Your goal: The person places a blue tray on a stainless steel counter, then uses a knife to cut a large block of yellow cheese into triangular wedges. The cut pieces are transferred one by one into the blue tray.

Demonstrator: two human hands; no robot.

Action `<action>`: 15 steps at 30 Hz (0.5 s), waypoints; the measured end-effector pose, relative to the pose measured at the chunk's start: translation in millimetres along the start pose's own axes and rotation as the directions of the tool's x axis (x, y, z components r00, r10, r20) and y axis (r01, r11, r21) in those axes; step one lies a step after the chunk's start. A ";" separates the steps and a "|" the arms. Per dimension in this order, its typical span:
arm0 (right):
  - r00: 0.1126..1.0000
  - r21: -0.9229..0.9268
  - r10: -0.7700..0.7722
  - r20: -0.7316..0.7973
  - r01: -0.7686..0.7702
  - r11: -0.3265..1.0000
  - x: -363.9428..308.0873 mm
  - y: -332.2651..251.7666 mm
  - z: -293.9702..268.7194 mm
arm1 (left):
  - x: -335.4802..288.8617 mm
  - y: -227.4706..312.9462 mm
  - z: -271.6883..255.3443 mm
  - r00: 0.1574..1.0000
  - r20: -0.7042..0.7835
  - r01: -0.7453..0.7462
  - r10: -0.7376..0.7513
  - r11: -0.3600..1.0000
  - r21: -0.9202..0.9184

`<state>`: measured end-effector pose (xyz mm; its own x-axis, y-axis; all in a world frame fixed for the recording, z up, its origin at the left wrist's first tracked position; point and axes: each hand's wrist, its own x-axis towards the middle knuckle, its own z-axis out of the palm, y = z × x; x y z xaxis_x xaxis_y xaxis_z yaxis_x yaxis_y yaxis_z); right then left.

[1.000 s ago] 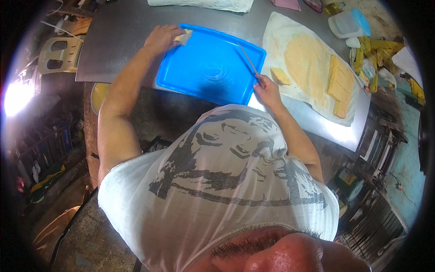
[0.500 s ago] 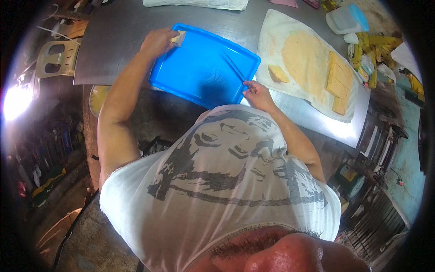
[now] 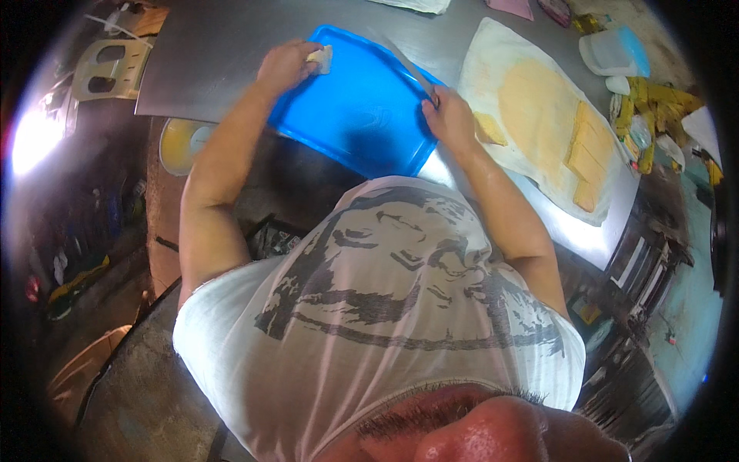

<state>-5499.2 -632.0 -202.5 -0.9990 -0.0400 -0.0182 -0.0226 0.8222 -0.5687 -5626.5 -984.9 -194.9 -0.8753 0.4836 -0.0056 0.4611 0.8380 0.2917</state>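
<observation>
My left hand (image 3: 288, 66) pinches a small pale yellow piece of cake (image 3: 322, 60) at the far left corner of a blue plastic tray (image 3: 362, 108). In my right hand (image 3: 450, 117) is a knife (image 3: 408, 61), its long thin blade pointing away across the tray's right side. That hand is over the tray's right rim, close to a loose yellow cake piece (image 3: 490, 128), which it partly covers. The loose piece lies on a white cloth (image 3: 481, 54) beside the tray. Larger cut slabs of yellow cake (image 3: 591, 150) sit on the cloth's right part.
The metal table (image 3: 223, 46) carries the tray and cloth. A clear tub with a blue lid (image 3: 616, 52) stands at the far right, near yellow bags (image 3: 654, 96). A plastic chair (image 3: 112, 69) is off the table's left side, with a round yellow-and-white thing (image 3: 178, 145) below the edge.
My right hand has moved away from me along the tray's right side, and the knife now reaches past the far rim. My left hand still holds the cake piece at the corner.
</observation>
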 end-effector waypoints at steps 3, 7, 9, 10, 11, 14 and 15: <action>0.995 -0.059 -0.080 -0.053 0.077 0.995 34.6 1.4 9.6 | -25.4 15.6 -1.8 0.989 -0.035 0.143 -0.147 0.984 -0.103; 0.995 -0.241 0.045 0.083 -0.024 0.970 72.8 0.1 13.2 | -70.3 32.8 -9.9 0.964 -0.050 0.253 -0.261 0.958 -0.132; 0.987 -0.277 0.083 0.136 -0.042 0.960 78.5 -1.3 10.6 | -82.8 31.4 -11.9 0.954 -0.038 0.288 -0.296 0.947 -0.138; 0.984 -0.267 0.086 0.158 -0.041 0.963 79.8 -4.7 8.2 | -89.1 29.7 -10.7 0.949 -0.036 0.305 -0.313 0.942 -0.138; 0.980 -0.258 0.092 0.178 -0.044 0.965 80.0 -8.4 5.4 | -93.9 27.7 -9.9 0.944 -0.034 0.319 -0.327 0.937 -0.139; 0.972 -0.228 0.102 0.211 -0.053 0.972 74.8 -8.7 9.6 | -100.0 21.8 -7.1 0.925 -0.058 0.364 -0.376 0.919 -0.153; 0.971 -0.218 0.106 0.216 -0.058 0.974 71.2 -6.9 12.8 | -98.8 19.7 -6.4 0.928 -0.060 0.356 -0.368 0.923 -0.146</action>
<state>-5569.7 -647.8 -210.4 -0.9639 -0.0741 -0.2557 0.0278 0.9272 -0.3736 -5531.8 -1017.8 -182.5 -0.9906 0.1256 -0.0549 0.0927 0.9089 0.4067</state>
